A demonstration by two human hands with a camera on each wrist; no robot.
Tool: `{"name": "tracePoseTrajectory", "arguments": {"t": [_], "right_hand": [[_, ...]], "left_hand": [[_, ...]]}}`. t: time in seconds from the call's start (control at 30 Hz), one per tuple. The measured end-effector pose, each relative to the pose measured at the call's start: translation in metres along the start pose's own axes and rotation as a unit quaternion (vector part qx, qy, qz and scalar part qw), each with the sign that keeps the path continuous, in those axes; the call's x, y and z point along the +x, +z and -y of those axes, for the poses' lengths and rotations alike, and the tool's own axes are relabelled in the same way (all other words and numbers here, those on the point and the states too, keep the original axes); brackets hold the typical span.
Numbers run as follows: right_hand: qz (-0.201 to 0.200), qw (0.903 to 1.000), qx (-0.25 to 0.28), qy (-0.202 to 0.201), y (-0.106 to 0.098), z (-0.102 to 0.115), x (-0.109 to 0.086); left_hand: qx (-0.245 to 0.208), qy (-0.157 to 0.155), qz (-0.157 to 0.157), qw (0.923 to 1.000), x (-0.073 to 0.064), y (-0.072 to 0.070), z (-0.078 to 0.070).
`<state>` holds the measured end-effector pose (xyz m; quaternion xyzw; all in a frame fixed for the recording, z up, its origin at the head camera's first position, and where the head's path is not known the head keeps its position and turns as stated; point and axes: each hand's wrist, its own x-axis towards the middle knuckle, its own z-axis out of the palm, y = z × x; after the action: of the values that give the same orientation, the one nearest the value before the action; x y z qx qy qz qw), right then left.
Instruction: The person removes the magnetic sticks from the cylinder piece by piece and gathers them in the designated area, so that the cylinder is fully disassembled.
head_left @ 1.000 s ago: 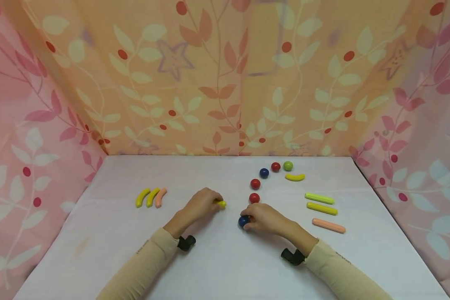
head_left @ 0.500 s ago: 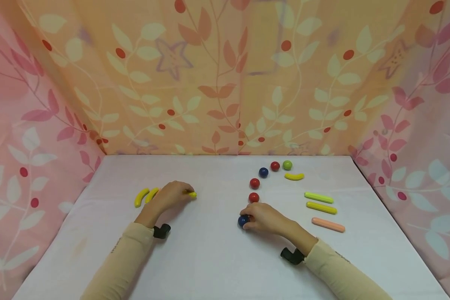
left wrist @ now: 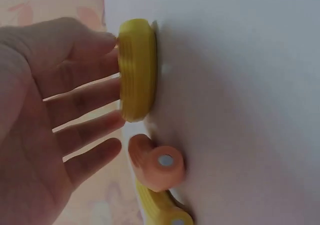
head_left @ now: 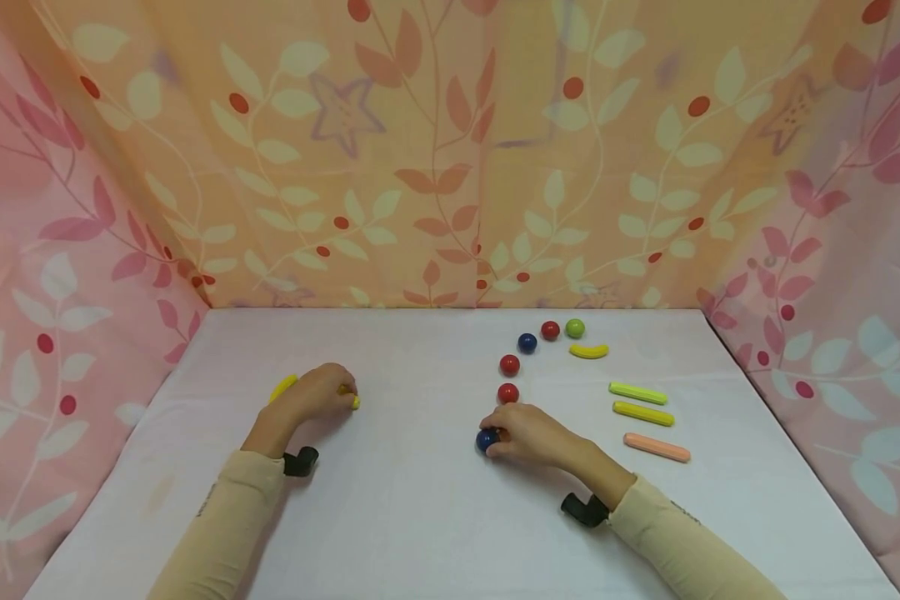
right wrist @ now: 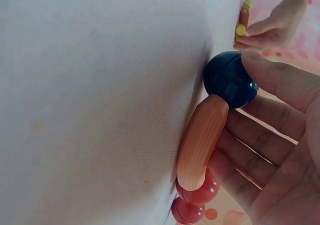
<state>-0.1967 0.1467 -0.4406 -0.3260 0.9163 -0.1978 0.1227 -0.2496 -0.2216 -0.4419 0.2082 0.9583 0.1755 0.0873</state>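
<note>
My left hand (head_left: 311, 396) is at the table's left side, pinching a yellow curved stick (left wrist: 136, 70) between thumb and fingertips. Beside that stick in the left wrist view lie an orange curved stick (left wrist: 145, 160) and another yellow curved stick (left wrist: 155, 202); in the head view my hand largely covers this group. Right of the table's middle, my right hand (head_left: 528, 433) holds a dark blue ball (right wrist: 225, 77) between thumb and fingers. Against the ball lies an orange curved stick (right wrist: 202, 142), which my hand hides in the head view.
Ahead of my right hand, red balls (head_left: 507, 392), a blue ball (head_left: 527, 342) and a green ball (head_left: 574, 328) form an arc. A yellow curved stick (head_left: 588, 352) lies near the green ball. Light green (head_left: 637, 393), yellow (head_left: 643, 413) and orange (head_left: 657, 447) straight sticks lie at right.
My left hand has travelled left from mid-table with the yellow curved stick and now sits over the group of curved sticks. The right hand stays in place with the blue ball.
</note>
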Motion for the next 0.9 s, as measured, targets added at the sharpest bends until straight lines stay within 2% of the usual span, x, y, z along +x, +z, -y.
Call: {"name": "tracePoseTrajectory", "arguments": {"t": [0.13, 0.27, 0.37, 0.47, 0.6, 0.7, 0.9], "right_hand": [[0.001, 1.0000, 0.005, -0.002, 0.000, -0.001, 0.000], [0.000, 0.9996, 0.025, 0.008, -0.001, -0.004, -0.001], [-0.006, 0.9991, 0.039, 0.011, -0.003, -0.007, -0.002], [-0.015, 0.9987, 0.048, 0.007, -0.007, -0.008, -0.004], [-0.028, 0.9979, 0.057, 0.012, -0.014, -0.012, -0.007], [-0.043, 0.9981, 0.043, 0.009, -0.019, -0.015, -0.009], [-0.037, 0.9984, 0.040, 0.020, -0.024, -0.020, -0.009]], "left_hand": [[-0.007, -0.018, -0.017, 0.9997, -0.001, -0.001, 0.000], [-0.042, -0.040, -0.029, 0.9979, 0.001, 0.000, -0.006], [-0.075, -0.048, -0.025, 0.9958, 0.002, 0.003, -0.013], [-0.096, -0.042, -0.016, 0.9943, 0.003, 0.007, -0.024], [-0.130, -0.023, -0.013, 0.9911, 0.007, 0.014, -0.042], [-0.152, -0.007, -0.006, 0.9883, 0.013, 0.022, -0.060], [-0.176, 0.013, 0.040, 0.9835, 0.025, 0.049, -0.105]]}}
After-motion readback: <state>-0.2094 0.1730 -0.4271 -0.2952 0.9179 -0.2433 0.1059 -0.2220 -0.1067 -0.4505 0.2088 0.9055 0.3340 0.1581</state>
